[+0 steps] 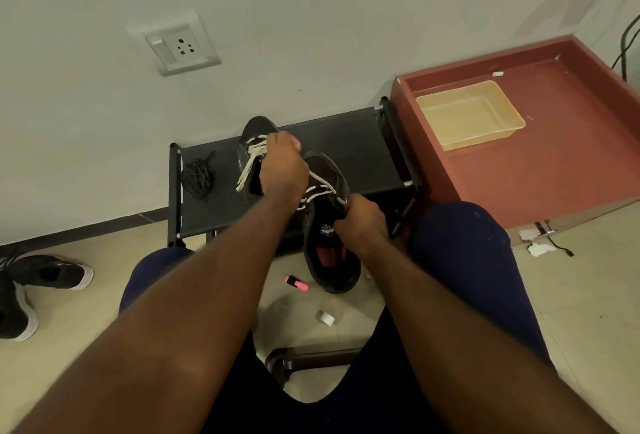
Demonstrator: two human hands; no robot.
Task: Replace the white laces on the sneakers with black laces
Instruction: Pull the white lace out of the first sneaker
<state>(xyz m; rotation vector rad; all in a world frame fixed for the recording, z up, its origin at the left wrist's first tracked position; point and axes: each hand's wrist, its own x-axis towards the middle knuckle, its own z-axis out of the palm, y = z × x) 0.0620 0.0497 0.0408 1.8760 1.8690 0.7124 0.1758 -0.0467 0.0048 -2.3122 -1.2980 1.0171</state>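
Two black sneakers carry white laces. The near sneaker (329, 246) hangs off the front of a low black shoe rack (349, 149); my right hand (363, 222) grips its side by the eyelets. Its white lace (320, 191) runs up to my left hand (282, 165), which is curled round it. The far sneaker (251, 143) lies on the rack behind my left hand, its white laces (251, 160) loose. A bundle of black laces (198, 175) lies on the rack's left end.
A red-brown drawer box (554, 163) holding a beige tray (469, 115) stands to the right of the rack. Another pair of black shoes (38, 281) lies on the floor at left. A pink highlighter (297, 283) and a small tape roll (325, 317) lie between my knees.
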